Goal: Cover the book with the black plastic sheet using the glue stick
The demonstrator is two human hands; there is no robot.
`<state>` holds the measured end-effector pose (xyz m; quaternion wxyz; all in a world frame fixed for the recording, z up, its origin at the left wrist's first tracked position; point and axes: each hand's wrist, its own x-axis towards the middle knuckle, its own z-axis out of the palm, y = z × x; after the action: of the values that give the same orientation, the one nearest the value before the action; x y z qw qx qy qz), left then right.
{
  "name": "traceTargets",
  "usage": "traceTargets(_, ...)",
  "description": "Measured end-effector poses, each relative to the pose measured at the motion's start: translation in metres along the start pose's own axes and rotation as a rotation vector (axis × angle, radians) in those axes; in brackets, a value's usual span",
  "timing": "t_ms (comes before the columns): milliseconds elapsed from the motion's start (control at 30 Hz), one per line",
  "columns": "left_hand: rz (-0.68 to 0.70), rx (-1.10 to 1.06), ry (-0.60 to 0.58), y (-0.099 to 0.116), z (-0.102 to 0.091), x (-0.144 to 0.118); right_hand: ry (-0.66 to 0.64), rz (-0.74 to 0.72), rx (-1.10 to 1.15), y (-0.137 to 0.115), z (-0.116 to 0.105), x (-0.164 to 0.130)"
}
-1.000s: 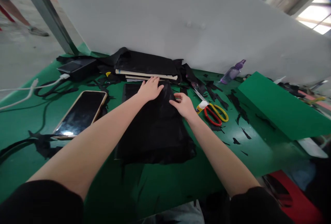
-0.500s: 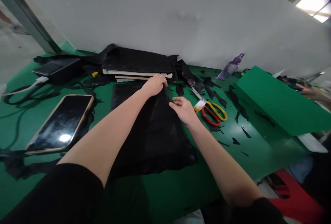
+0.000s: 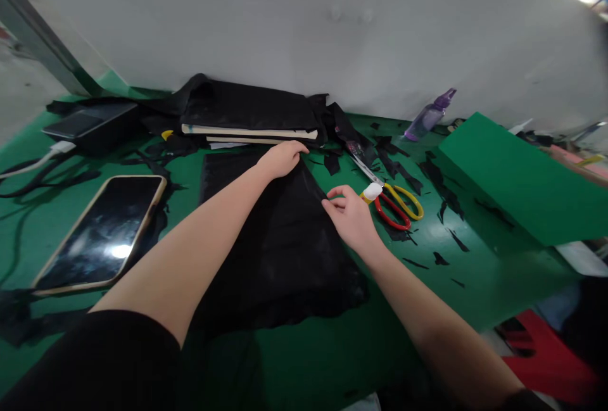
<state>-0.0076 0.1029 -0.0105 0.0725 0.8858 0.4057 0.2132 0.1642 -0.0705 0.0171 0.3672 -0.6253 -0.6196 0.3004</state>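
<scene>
A flat piece of black cloth (image 3: 280,252) lies on the green table (image 3: 332,341) in front of me. My left hand (image 3: 281,159) rests palm down on its far right corner, fingers curled over the edge. Lower down, at the cloth's right edge, my right hand (image 3: 350,216) has thumb and fingers pinched at the fabric. Red-and-yellow scissors (image 3: 392,199) lie just right of that hand, beside a small white cap (image 3: 372,191).
A phone (image 3: 102,230) lies screen up at the left, with cables and a black box (image 3: 90,125) beyond it. Folded black cloth over light boards (image 3: 247,116) sits against the white wall. A purple spray bottle (image 3: 429,115), a green block (image 3: 517,180) and black scraps are at the right.
My right hand has slid toward me along the cloth's right edge. My left hand stays at the far corner. The view has shifted slightly.
</scene>
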Motion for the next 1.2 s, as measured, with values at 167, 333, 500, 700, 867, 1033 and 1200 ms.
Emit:
traceTargets(167, -0.001, 0.011, 0.001, 0.001, 0.001, -0.001, -0.045, 0.185, 0.212, 0.001, -0.005, -0.005)
traceTargets(333, -0.012, 0.031, 0.007, 0.005, 0.001, -0.003, -0.119, 0.302, 0.331, -0.003, -0.007, -0.008)
traceTargets(500, 0.019, 0.034, 0.089, 0.008, 0.0, -0.006, -0.209, 0.357, 0.465, -0.002, -0.007, -0.008)
traceTargets(700, 0.011, 0.052, 0.089, 0.007, 0.001, -0.006, -0.219, 0.392, 0.479, -0.006, -0.008, -0.01)
traceTargets(867, 0.002, 0.059, 0.082, 0.007, 0.0, -0.006, -0.194, 0.122, 0.083, -0.014, -0.012, -0.016)
traceTargets(1033, 0.013, 0.043, 0.057, 0.002, 0.001, -0.004, -0.167, -0.04, -0.174, -0.015, -0.015, -0.017)
traceTargets(1200, 0.042, 0.061, -0.004, -0.004, 0.004, 0.0, -0.302, 0.076, -0.089, -0.01, -0.018, -0.014)
